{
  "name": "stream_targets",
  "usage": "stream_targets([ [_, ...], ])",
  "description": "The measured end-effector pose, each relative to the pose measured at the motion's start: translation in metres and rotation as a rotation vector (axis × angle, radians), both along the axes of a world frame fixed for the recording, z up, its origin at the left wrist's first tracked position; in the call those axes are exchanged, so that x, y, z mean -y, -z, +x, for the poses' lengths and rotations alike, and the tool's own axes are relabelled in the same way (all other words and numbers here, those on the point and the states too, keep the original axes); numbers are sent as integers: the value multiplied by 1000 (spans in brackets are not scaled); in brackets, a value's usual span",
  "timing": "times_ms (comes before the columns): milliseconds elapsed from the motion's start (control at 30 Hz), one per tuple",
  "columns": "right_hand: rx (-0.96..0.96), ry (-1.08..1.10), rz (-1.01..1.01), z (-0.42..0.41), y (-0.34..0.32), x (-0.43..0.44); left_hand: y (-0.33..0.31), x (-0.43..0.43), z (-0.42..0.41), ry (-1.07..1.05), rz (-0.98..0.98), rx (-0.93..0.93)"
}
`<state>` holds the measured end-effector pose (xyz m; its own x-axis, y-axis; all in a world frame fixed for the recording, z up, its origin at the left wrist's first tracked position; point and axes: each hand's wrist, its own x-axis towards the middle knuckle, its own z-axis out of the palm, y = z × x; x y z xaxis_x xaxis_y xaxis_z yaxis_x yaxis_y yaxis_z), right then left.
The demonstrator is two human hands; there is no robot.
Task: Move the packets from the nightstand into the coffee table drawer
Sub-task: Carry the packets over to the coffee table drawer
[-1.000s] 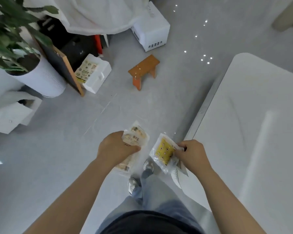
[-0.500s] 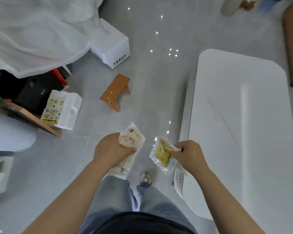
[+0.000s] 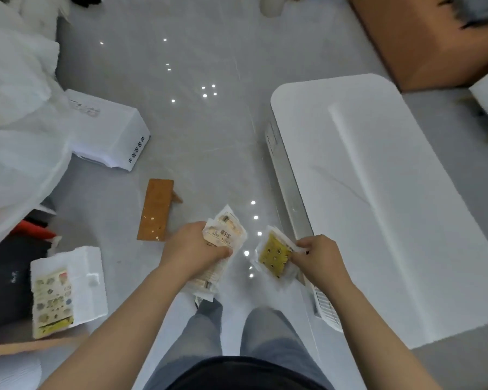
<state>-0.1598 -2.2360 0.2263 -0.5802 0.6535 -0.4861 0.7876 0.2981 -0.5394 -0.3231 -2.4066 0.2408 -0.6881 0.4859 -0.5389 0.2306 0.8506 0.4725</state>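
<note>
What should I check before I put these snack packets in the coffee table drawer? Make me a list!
1. Left hand grips the beige packets: ok.
2. Right hand pinches the yellow packet: ok.
3. Coffee table close by on the right: ok.
4. Drawer open: not ok, none shows pulled out.
5. A free hand to pull the drawer: not ok, both are full.
6. Wooden stool out of the way, off to the left: ok.
</note>
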Motion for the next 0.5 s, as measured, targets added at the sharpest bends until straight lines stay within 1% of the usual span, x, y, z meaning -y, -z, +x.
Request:
stream_targets([
  [200,-24,161,-9,-35,-1,6,2,-27,-64,199,3,15],
  [500,-51,353,3,-80,9,-32,8,-107,-126,363,19,16],
])
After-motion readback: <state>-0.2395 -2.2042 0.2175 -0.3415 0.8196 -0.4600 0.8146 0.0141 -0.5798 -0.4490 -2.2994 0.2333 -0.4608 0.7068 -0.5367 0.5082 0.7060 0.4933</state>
